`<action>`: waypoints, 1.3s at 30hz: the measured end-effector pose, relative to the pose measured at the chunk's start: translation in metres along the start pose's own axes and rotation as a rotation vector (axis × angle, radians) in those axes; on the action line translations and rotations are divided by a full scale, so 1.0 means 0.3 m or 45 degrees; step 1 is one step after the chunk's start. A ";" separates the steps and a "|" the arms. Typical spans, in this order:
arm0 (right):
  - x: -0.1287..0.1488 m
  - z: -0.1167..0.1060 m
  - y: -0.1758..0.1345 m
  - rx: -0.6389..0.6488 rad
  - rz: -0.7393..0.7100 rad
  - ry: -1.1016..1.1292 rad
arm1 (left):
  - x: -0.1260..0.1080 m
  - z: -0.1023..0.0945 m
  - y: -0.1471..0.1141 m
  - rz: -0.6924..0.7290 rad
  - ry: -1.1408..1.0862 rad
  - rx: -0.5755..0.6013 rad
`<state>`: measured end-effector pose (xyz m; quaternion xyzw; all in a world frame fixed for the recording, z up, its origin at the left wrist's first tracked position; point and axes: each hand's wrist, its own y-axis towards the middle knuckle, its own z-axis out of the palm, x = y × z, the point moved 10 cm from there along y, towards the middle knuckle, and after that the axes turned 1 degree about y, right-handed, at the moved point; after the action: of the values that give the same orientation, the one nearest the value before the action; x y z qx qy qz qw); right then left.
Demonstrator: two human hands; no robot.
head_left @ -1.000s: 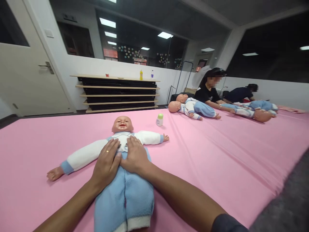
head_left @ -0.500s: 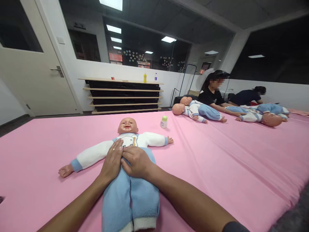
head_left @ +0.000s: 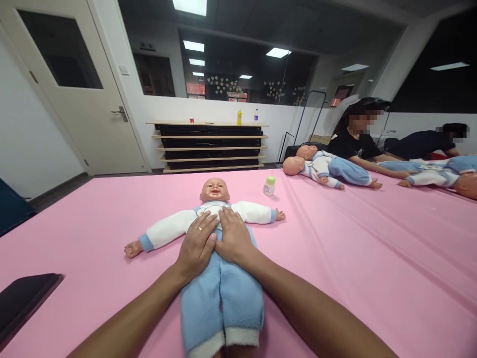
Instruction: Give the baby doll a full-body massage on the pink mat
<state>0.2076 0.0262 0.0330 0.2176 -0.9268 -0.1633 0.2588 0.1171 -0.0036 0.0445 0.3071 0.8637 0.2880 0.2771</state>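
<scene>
A baby doll (head_left: 238, 293) in a white top and light blue trousers lies on its back on the pink sheet, head away from me, arms spread wide. My left hand (head_left: 198, 243) rests flat on the left part of its belly, a ring on one finger. Beside it, my right hand (head_left: 234, 233) lies flat on the belly and lower chest, fingers stretched toward the doll's head. The two thumbs come close together at the middle. Beyond the doll's arm on the right stands a small white bottle with a green cap (head_left: 269, 186). The hands cover most of the picture on the top.
A black flat object (head_left: 28, 303) lies at the left edge of the pink-covered table (head_left: 354, 278). More dolls (head_left: 335, 169) lie at the right, where a co-worker (head_left: 359, 136) reaches toward one. Another person leans over farther back. Stacked boards (head_left: 212, 149) stand by the wall.
My right hand has moved up toward the doll's chest and its fingers have straightened, now side by side with my left. The view has swung left, bringing the black object into sight.
</scene>
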 end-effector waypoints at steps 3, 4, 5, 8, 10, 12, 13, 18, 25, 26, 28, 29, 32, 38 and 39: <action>0.000 -0.018 -0.008 -0.082 0.012 -0.016 | 0.013 0.042 0.006 -0.005 -0.035 0.153; 0.012 -0.033 -0.011 -0.135 -0.022 -0.009 | 0.031 0.054 0.008 -0.044 -0.048 0.180; 0.030 -0.050 -0.015 -0.193 -0.083 0.010 | 0.054 0.062 0.009 -0.099 -0.064 0.185; 0.102 -0.081 -0.030 -0.274 -0.355 0.118 | 0.131 0.082 0.005 -0.274 -0.131 0.157; 0.140 -0.073 -0.037 -0.221 -0.513 0.177 | 0.170 0.092 -0.006 -0.356 -0.162 0.123; 0.156 -0.056 -0.036 -0.147 -0.582 0.198 | 0.190 0.088 -0.017 -0.400 -0.164 0.066; 0.156 -0.049 -0.032 -0.119 -0.579 0.201 | 0.190 0.081 -0.022 -0.405 -0.147 0.032; 0.120 -0.040 -0.003 -0.069 -0.405 0.158 | 0.120 0.045 -0.022 -0.259 0.043 -0.024; 0.019 -0.003 0.000 -0.024 -0.084 0.047 | 0.018 0.005 -0.007 0.005 0.073 -0.024; 0.008 -0.004 -0.003 -0.042 -0.056 0.038 | 0.009 0.009 -0.004 0.027 0.050 0.009; 0.001 -0.022 -0.008 -0.123 -0.036 0.029 | 0.004 0.027 0.002 0.032 -0.005 0.102; 0.008 -0.038 -0.012 -0.181 -0.055 0.035 | 0.008 0.037 0.006 0.011 -0.035 0.144; 0.061 -0.094 -0.028 -0.337 -0.213 0.103 | 0.055 0.056 0.015 -0.144 -0.109 0.186; 0.170 -0.093 -0.056 -0.222 -0.594 0.168 | 0.163 0.077 -0.006 -0.420 -0.199 0.093; 0.176 -0.081 -0.056 -0.180 -0.625 0.170 | 0.174 0.074 -0.012 -0.451 -0.201 0.061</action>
<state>0.1858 -0.0185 0.0674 0.4277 -0.8134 -0.2708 0.2865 0.0958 0.0374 0.0112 0.1783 0.8864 0.1891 0.3830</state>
